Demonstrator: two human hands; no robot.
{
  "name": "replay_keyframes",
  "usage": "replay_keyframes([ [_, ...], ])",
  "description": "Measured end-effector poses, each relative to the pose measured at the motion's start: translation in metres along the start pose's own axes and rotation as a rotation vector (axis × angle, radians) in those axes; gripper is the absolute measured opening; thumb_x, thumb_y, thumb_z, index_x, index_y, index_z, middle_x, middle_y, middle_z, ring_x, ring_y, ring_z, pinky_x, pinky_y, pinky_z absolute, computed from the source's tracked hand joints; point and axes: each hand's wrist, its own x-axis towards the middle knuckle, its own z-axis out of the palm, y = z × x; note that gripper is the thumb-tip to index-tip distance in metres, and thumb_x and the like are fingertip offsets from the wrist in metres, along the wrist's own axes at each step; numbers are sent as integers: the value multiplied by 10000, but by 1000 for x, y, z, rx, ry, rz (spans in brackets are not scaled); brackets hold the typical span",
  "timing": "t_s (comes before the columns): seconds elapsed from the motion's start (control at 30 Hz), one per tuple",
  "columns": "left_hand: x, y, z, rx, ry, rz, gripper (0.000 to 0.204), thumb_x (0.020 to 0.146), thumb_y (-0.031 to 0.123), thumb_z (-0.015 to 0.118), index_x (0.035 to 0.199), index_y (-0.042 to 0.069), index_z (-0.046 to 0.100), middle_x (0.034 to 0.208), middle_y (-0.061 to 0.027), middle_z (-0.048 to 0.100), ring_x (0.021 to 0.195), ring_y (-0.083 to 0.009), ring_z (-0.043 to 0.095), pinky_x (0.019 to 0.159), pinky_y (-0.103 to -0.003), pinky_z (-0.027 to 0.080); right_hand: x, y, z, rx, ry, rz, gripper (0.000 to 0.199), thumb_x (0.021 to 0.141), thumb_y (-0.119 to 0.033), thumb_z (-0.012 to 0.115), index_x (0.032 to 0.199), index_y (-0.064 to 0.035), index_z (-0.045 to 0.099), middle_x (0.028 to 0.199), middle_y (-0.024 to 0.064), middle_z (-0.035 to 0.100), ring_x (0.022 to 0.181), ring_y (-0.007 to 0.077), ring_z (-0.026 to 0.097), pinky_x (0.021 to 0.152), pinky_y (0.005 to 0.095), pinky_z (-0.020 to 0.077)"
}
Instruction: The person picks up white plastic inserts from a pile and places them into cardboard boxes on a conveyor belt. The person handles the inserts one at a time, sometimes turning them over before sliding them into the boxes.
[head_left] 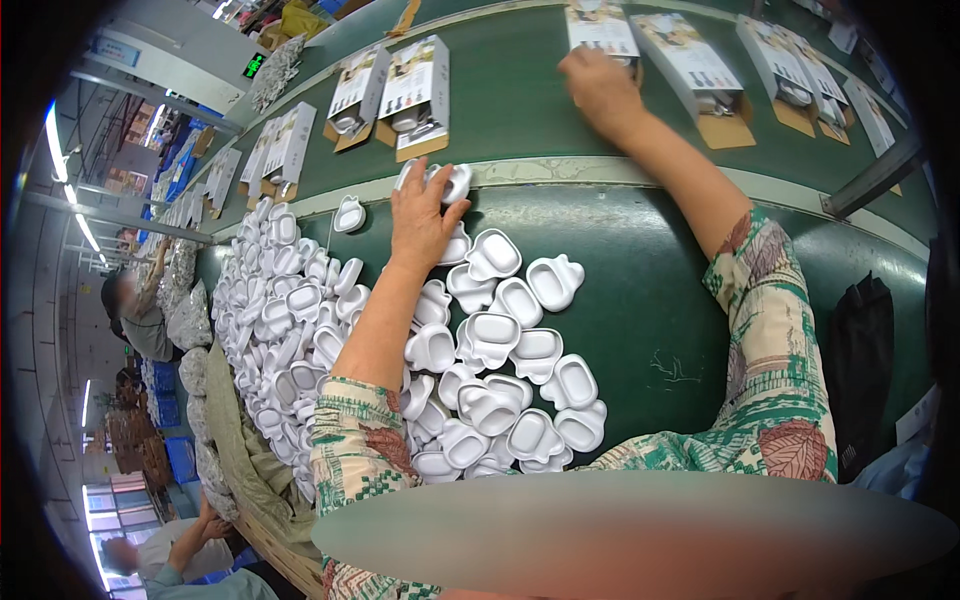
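My left hand (421, 215) reaches over the near edge of the conveyor belt. Its fingers curl around white plastic pieces (457, 184), one showing on either side of them. Farther right, my right hand (603, 92) is closed at the near end of a printed white box (601, 28) on the belt. My palm and fingers hide most of that box's end. Under and beside my left forearm spreads a large heap of white, shallow, tray-like plastic pieces (495, 335). A single white piece (348, 214) lies apart, left of my left hand.
Across the green conveyor belt (510, 95) stand several open boxes (415, 85) with brown flaps and items inside. A metal post (875, 180) slants over the belt at right. Black fabric (862, 360) hangs beside my right arm. Other people (150, 325) are at far left.
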Motion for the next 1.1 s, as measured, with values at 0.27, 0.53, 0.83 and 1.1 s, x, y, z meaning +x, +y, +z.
replay_keyframes([
  [0.27, 3, 0, 5, -72, -15, 114, 723, 788, 384, 670, 1394, 144, 358, 1417, -150, 348, 1295, -346, 346, 1046, -572, 254, -15, -120, 13, 421, -370, -418, 162, 810, -173, 554, 944, -81, 554, 1013, 100, 552, 973, 263, 542, 795, 379, 452],
  [0.53, 2, 7, -3, -284, -2, 164, 698, 811, 418, 629, 1377, 91, 385, 1405, -167, 378, 1277, -364, 377, 1066, -439, 291, -19, -124, 6, 464, -257, -595, 110, 805, -206, 535, 856, -108, 541, 930, 73, 532, 909, 231, 546, 752, 366, 450],
  [0.83, -1, 0, 1, -49, 32, 8, 466, 852, 299, 613, 1225, 36, 519, 1329, -192, 457, 1205, -368, 448, 1002, -409, 381, 4, -66, 12, 54, -199, -327, 152, 768, -171, 574, 872, -62, 552, 986, 90, 556, 937, 241, 544, 798, 361, 437],
  [1.1, 0, 8, -1, -52, 66, 22, 428, 828, 216, 630, 1204, 40, 526, 1306, -178, 475, 1201, -348, 455, 980, -408, 404, 7, -33, 11, -143, -99, -71, 202, 721, -121, 616, 921, -98, 594, 974, 75, 563, 957, 243, 551, 804, 379, 427],
])
